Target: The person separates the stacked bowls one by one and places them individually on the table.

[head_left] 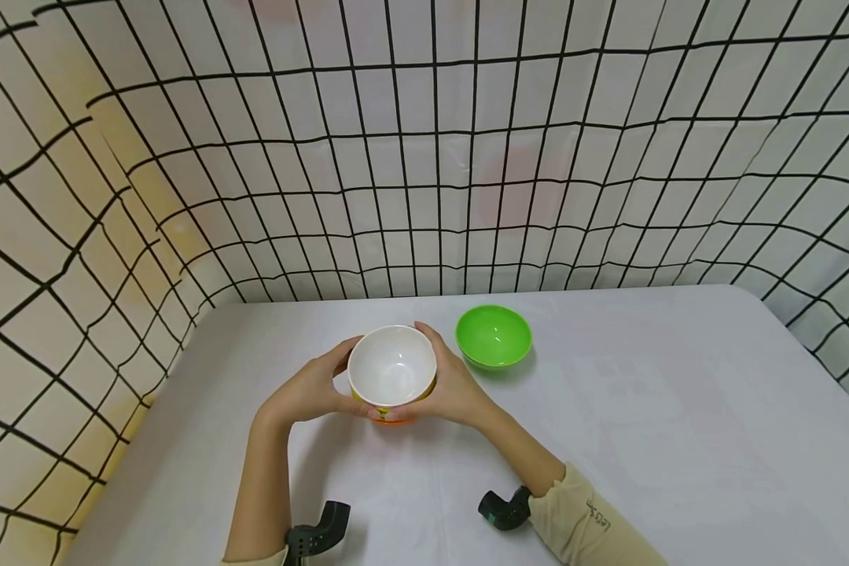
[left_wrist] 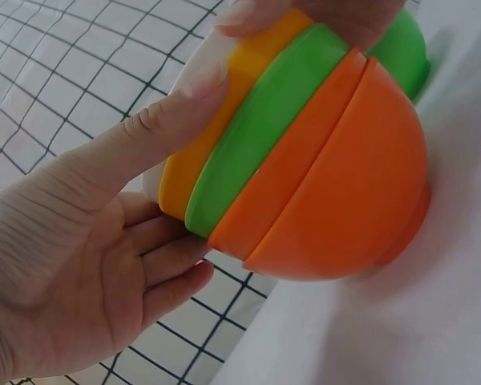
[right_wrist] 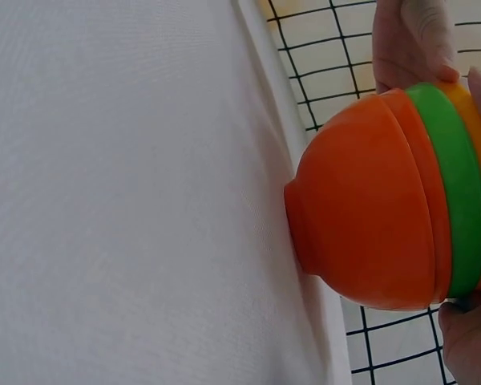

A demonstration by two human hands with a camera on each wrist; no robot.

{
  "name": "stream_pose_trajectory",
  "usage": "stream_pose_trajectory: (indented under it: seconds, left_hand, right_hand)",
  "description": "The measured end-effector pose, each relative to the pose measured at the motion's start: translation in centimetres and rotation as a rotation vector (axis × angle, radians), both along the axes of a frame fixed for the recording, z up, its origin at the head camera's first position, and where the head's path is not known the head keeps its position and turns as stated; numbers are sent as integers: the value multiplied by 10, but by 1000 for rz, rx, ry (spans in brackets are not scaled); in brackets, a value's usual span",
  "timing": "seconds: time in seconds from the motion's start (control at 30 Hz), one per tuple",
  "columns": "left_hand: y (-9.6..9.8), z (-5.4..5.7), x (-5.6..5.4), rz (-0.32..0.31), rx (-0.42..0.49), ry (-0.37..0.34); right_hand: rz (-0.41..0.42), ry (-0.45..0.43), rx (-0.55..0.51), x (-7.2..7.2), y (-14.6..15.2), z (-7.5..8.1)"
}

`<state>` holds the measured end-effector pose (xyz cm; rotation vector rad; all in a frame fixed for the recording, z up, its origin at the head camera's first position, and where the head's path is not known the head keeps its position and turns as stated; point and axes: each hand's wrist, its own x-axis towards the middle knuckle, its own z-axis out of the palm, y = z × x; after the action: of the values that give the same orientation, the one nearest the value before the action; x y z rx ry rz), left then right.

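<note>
A nested stack of several bowls stands upright at the middle of the table, its foot at the white cloth. On top is a white bowl [head_left: 394, 365]; below come yellow [left_wrist: 236, 92], green [left_wrist: 264, 132] and orange bowls [left_wrist: 353, 184]. My left hand [head_left: 313, 393] grips the stack's left side, thumb at the front on the yellow and white layers, fingers behind. From the right, my right hand [head_left: 458, 387] holds the same upper layers, its thumb near the left thumb. Beyond the right hand sits a separate bright green bowl [head_left: 494, 336], apart from the stack.
White cloth covers the table [head_left: 644, 424]. A white sheet with a black grid [head_left: 453, 157] rises behind the far edge and along the left and right sides. Black wrist mounts [head_left: 318, 534] hang at both forearms.
</note>
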<state>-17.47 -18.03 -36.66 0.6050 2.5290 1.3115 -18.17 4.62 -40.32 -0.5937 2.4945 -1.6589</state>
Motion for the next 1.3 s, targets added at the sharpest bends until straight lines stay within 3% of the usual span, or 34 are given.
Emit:
stream_pose_trajectory:
  seconds: [0.7, 0.8, 0.97, 1.07, 1.2, 1.3]
  left_hand:
    - [0, 0, 0, 6, -13, 9]
    - [2, 4, 3, 14, -13, -6]
    - [8, 24, 12, 21, -9, -35]
    - [11, 31, 16, 17, -12, -34]
    - [4, 13, 7, 13, -13, -8]
    - [-1, -1, 1, 14, -14, 5]
  right_hand:
    - [-8, 39, -46, 1, 0, -5]
    - [-3, 42, -53, 1, 0, -6]
    - [12, 40, -78, 2, -1, -5]
    - [23, 49, -82, 10, -1, 11]
    - [29, 44, -82, 20, -2, 31]
    - [25, 33, -85, 20, -2, 30]
